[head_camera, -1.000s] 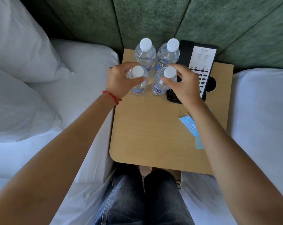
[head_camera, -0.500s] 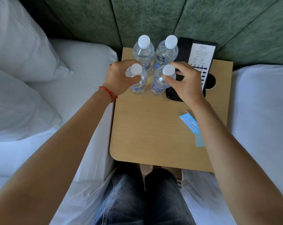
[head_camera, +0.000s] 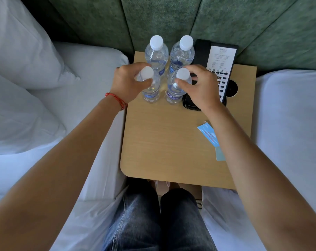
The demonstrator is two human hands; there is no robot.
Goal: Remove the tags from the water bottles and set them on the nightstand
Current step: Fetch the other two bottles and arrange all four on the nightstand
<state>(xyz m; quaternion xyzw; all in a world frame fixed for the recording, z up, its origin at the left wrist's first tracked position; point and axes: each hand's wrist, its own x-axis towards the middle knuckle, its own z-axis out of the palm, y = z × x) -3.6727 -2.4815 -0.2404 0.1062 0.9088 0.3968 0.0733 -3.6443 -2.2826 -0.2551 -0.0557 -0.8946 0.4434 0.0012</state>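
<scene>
Water bottles (head_camera: 173,91) labelled "AQUAFINA"; phone (head_camera: 220,69) card print unreadable.

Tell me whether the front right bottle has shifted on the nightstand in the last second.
No. The front right bottle stands just as before, beside the near left corner of the phone, its neck in the grip of the right hand.

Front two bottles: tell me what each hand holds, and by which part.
Left hand grips the front-left bottle at its neck, below the cap. Right hand grips the front-right bottle likewise.
</scene>
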